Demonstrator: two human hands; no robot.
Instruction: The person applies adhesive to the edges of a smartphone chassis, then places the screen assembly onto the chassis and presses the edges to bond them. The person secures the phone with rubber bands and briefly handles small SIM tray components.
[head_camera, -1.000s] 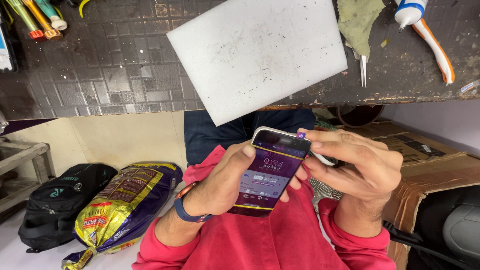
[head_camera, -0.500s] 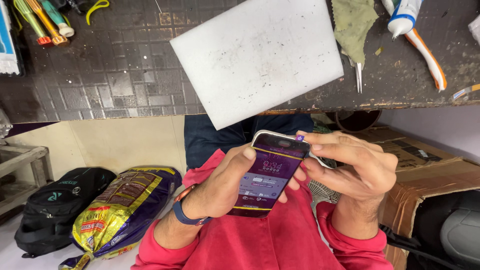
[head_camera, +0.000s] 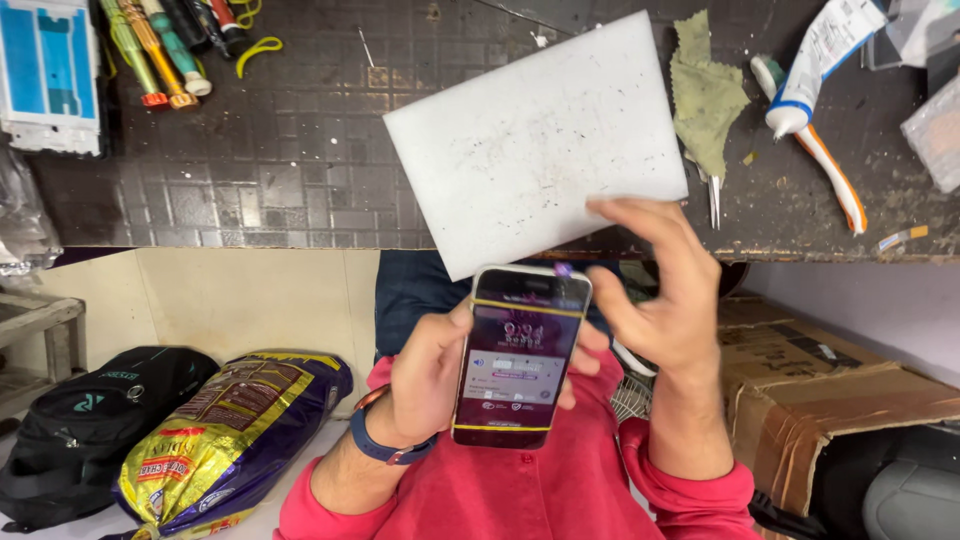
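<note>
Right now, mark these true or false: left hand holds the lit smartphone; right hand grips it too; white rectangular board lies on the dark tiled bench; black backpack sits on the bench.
1. The left hand holds the lit smartphone: true.
2. The right hand grips it too: false, it is lifted beside it, fingers spread.
3. The white rectangular board lies on the dark tiled bench: true.
4. The black backpack sits on the bench: false, it lies lower, beside a purple-and-yellow sack.

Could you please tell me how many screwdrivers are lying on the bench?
4, bunched at the bench's top-left corner: green, orange, teal, black. The frame edge may hide more.
</note>
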